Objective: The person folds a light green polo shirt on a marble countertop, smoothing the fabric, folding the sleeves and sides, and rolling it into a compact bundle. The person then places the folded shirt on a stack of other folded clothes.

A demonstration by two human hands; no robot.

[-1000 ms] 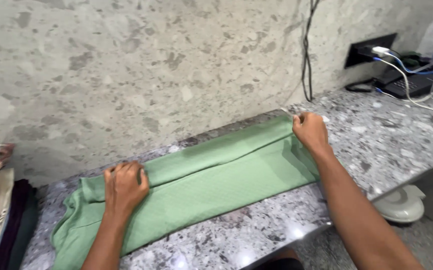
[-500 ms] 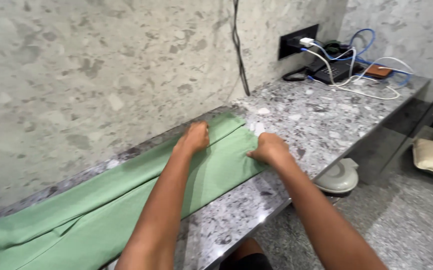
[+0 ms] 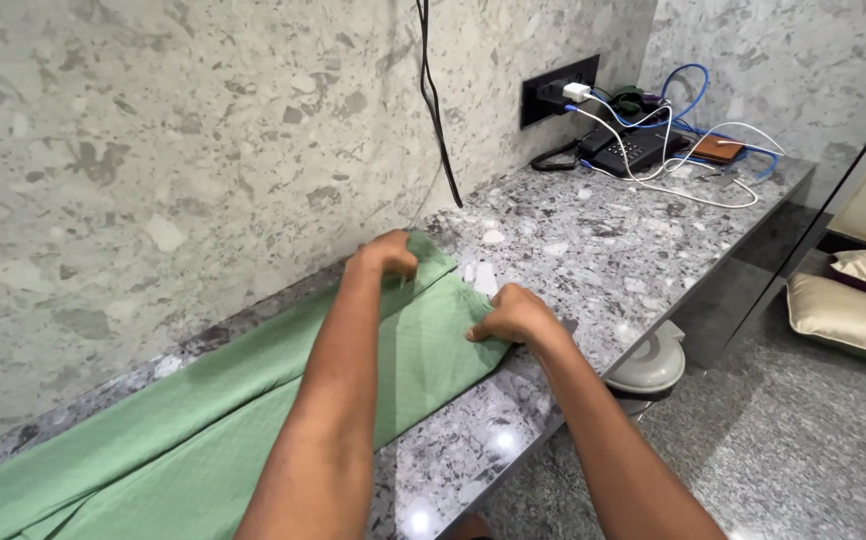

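Observation:
A long green cloth (image 3: pixel 193 430) lies folded lengthwise on a speckled grey stone counter (image 3: pixel 593 250), running from lower left to centre. My left hand (image 3: pixel 385 254) pinches the far corner of the cloth's right end, close to the stone wall. My right hand (image 3: pixel 513 315) grips the near corner of the same end, by the counter's front edge. Both arms reach in from the bottom of the view.
A black cable (image 3: pixel 433 100) hangs down the wall. At the back right are a black wall socket (image 3: pixel 558 88), a dark telephone (image 3: pixel 633 148) and tangled white and blue wires (image 3: pixel 693 180). A white dish-like object (image 3: pixel 648 365) and cushions (image 3: pixel 858 300) lie on the floor.
My left hand left the cloth's left part and came across to its right end, beside my right hand. The view swung right, bringing the socket and wires into fuller sight.

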